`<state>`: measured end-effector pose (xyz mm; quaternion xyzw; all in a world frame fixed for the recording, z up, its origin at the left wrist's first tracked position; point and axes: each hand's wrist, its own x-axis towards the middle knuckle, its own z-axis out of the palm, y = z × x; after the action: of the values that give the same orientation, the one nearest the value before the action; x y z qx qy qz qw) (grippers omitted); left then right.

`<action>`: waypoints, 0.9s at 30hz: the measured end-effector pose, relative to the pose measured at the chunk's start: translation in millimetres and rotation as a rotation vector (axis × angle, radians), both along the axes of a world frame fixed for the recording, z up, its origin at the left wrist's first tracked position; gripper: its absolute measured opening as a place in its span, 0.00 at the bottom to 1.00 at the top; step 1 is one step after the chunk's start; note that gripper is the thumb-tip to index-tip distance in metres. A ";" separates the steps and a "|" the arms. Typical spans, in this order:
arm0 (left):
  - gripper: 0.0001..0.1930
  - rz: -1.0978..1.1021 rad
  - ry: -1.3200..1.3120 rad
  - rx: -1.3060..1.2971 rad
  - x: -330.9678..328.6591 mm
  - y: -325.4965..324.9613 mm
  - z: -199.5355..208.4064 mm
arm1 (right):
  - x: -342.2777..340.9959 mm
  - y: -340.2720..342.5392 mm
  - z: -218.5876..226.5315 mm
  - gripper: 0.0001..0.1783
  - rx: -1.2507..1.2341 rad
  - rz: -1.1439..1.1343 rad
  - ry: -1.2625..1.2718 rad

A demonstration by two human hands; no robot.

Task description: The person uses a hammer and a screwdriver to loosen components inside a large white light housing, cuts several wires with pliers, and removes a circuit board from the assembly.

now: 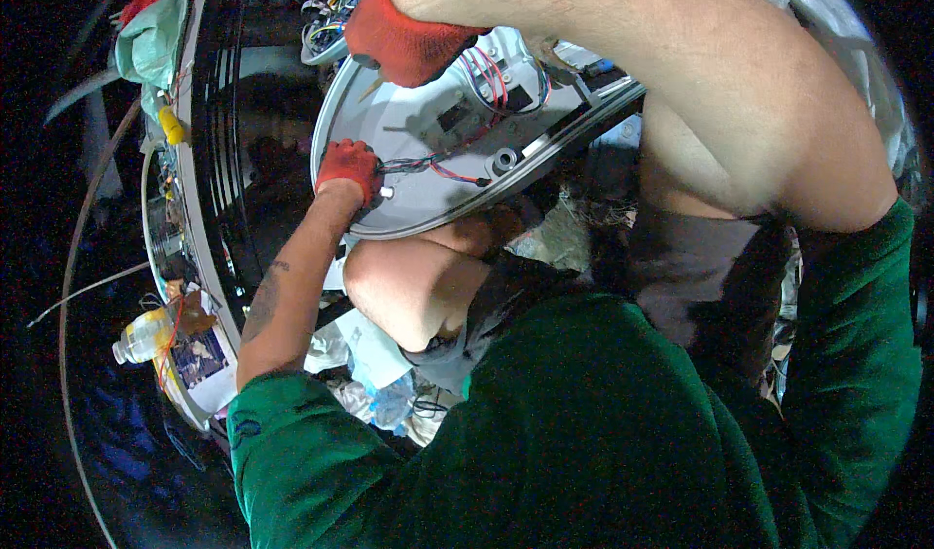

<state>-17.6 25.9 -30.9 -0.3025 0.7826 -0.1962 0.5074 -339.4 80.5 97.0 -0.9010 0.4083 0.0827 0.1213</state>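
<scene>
A large grey rounded plastic housing [428, 208] lies tilted across my bare knees, its inner side up. Thin red and black wires [428, 165] run across it to a small dark connector. At its left rim is my left hand [350, 171] in a red glove, fingers curled closed. The wires reach the thumb side of that glove, but what the fingers grip is hidden. My right hand [409, 38], also in a red glove, is closed above the far part of the housing. A narrow tan tip shows below this glove; the rest of whatever it holds is hidden.
Left of the housing stands a dark glossy panel [268, 140] with a pale curved edge. A clear plastic bottle [143, 337], a yellow object [171, 126] and a green cloth [154, 48] lie beyond it. Tangled wires [331, 28] sit behind; plastic scraps [389, 403] litter the ground.
</scene>
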 end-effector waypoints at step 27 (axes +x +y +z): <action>0.12 0.359 0.180 -0.023 2.4 7.4 4.3 | 0.1 -4.7 3.3 0.21 0.084 0.023 0.079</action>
<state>-15.2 33.3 -26.7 -0.4593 0.7559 -0.0837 0.4589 -339.3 75.8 100.4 -0.8957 0.3987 0.1366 0.1419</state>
